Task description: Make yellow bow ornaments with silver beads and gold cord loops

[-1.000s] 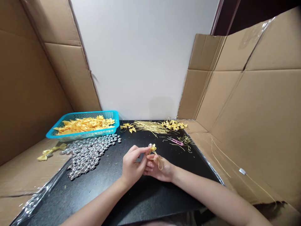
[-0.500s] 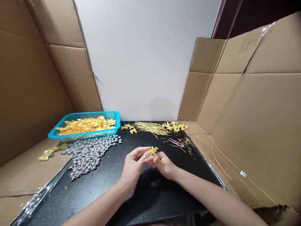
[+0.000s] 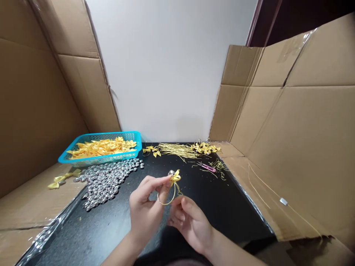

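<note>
Currently, a yellow ribbon bow (image 3: 176,177) with silver bead (image 3: 171,173) and golden cord loop (image 3: 166,204) is pinched by the left hand (image 3: 146,208) over the black table (image 3: 210,195); whether anything is gripped by the half-curled right hand (image 3: 192,225) is unclear. The bow could be skewed by uneven tugging.

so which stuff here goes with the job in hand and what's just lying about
Seems to belong:
yellow ribbon bow with round silver bead and gold loop, in the left hand
loose yellow bows in the blue plastic basket
shiny silver beads
thin gold strands
pink-handled metal snips

Probably just lying about:
tangled yellowish scraps
small white rectangular piece at right
</note>
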The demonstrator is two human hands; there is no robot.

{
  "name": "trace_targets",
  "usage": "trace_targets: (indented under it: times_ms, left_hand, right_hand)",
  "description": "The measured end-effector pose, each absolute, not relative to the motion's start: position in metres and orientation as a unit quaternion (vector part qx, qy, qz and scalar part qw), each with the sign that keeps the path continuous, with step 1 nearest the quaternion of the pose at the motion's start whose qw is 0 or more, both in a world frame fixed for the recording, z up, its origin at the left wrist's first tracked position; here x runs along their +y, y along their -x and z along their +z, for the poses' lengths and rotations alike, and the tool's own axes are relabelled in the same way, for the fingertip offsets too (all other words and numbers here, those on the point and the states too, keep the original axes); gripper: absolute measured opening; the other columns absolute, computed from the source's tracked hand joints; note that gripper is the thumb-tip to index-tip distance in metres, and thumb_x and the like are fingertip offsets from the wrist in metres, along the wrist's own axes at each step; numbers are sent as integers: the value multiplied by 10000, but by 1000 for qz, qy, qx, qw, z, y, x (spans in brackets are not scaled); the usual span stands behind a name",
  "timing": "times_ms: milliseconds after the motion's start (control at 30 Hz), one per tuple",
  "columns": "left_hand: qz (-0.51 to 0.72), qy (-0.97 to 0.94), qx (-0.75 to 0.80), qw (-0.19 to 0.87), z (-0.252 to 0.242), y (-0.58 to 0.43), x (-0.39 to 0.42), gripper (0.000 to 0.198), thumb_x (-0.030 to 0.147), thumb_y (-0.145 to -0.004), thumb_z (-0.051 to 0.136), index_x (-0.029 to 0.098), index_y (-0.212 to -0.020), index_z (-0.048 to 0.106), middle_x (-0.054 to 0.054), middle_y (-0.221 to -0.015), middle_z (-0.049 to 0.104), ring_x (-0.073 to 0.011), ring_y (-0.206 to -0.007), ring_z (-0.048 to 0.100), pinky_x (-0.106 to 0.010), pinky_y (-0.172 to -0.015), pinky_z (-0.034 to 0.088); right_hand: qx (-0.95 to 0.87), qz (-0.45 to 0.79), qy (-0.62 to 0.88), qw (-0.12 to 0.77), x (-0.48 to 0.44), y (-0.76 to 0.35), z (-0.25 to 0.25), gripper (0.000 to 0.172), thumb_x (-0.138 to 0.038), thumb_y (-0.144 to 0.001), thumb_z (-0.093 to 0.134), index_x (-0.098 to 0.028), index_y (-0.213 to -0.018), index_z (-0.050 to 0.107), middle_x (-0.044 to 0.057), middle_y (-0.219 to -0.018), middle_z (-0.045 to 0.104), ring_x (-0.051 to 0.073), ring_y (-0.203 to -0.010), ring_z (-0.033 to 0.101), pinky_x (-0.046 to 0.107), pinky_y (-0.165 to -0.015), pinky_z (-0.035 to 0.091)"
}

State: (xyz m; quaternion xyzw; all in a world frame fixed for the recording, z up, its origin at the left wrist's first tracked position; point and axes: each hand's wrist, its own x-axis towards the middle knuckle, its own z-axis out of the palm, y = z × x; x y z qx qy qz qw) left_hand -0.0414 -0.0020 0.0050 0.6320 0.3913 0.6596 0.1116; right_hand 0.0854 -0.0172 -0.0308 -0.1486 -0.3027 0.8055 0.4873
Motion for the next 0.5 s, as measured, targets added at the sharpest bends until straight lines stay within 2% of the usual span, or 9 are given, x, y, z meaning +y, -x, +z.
trace_targets:
  times_ms: [133, 267, 333, 400, 500]
  left_hand:
    - [627, -681, 375, -40, -9, 49, 0, 232, 109, -811, 659, 236, -996, 716, 6, -714, 690, -121, -597, 555, -233, -551, 459]
    - [583, -713, 381, -72, -21, 50, -10, 253, 77, -817, 650, 217, -1024, 689, -10, -753, 718, -123, -601, 555, -236, -573, 469]
    - [566, -722, 393, -60, -24, 50, -14, 232, 96, -830, 643, 216, -1024, 684, -12, -754, 716, -127, -603, 557, -239, -571, 469]
    - [551, -729, 403, -49, -25, 52, -15, 207, 119, -838, 639, 214, -1016, 689, -7, -739, 706, -128, -600, 558, -239, -569, 466]
    - [534, -734, 418, -41, -27, 55, -14, 178, 134, -837, 644, 206, -989, 699, 0, -718, 698, -126, -591, 556, -239, -572, 463]
  right_hand:
    - [-347, 729, 224, 546, -22, -81, -38, 465, -553, -654, 767, -177, -919, 701, -10, -675, 466, 114, -624, 401, 252, -627, 374]
    - [-373, 570, 374, 629, -20, -81, -41, 377, -458, -702, 761, -253, -995, 642, 31, -981, 542, 178, -897, 495, 278, -784, 411]
    - [-482, 510, 397, 592, -16, -85, -39, 287, -375, -729, 750, -244, -970, 668, 47, -1060, 559, 204, -991, 507, 292, -848, 402]
    - [-574, 495, 389, 523, -12, -93, -35, 140, -331, -781, 698, -205, -843, 705, 56, -994, 580, 204, -953, 541, 299, -839, 406]
    - [-613, 450, 412, 503, -8, -106, -28, 147, -313, -820, 657, -188, -771, 717, 39, -896, 563, 181, -889, 553, 296, -832, 402]
